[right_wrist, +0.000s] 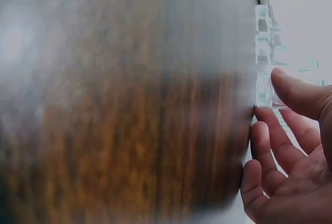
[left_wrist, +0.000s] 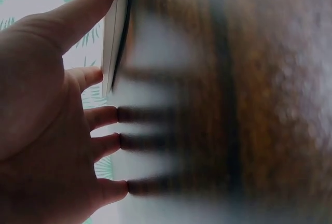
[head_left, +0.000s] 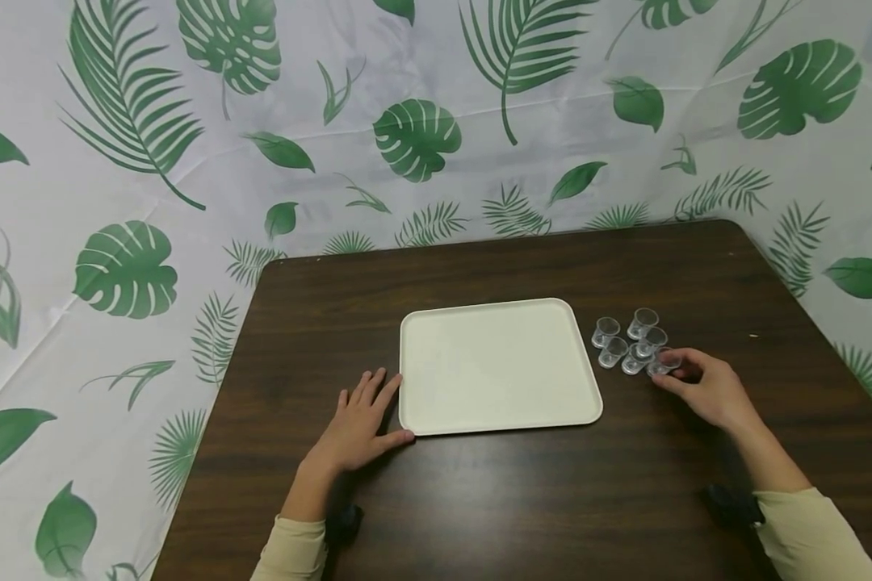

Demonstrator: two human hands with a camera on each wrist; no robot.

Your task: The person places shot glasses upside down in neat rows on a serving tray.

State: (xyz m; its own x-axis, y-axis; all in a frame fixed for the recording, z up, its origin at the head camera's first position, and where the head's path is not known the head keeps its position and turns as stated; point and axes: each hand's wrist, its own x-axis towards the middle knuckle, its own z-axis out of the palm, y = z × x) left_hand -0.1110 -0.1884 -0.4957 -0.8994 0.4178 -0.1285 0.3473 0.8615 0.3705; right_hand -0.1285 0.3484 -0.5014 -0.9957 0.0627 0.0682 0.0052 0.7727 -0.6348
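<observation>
A cream rectangular tray (head_left: 500,367) lies flat on the dark wooden table, its surface bare. At its front left corner rests my left hand (head_left: 359,428), fingers spread straight; the thumb and a finger touch the tray's edge, as the left wrist view shows too. Right of the tray stands a close group of several small clear cups (head_left: 614,352). My right hand (head_left: 705,387) pinches the nearest clear cup (head_left: 664,363) between thumb and fingers. In the right wrist view, the thumb (right_wrist: 295,92) lies against that cup, and the other fingers curl near the table.
The dark wood-grain table (head_left: 480,508) runs back to a white cloth (head_left: 320,186) printed with green leaves. Dark wrist straps sit on both forearms. A tiny pale speck (head_left: 753,335) lies on the table right of the cups.
</observation>
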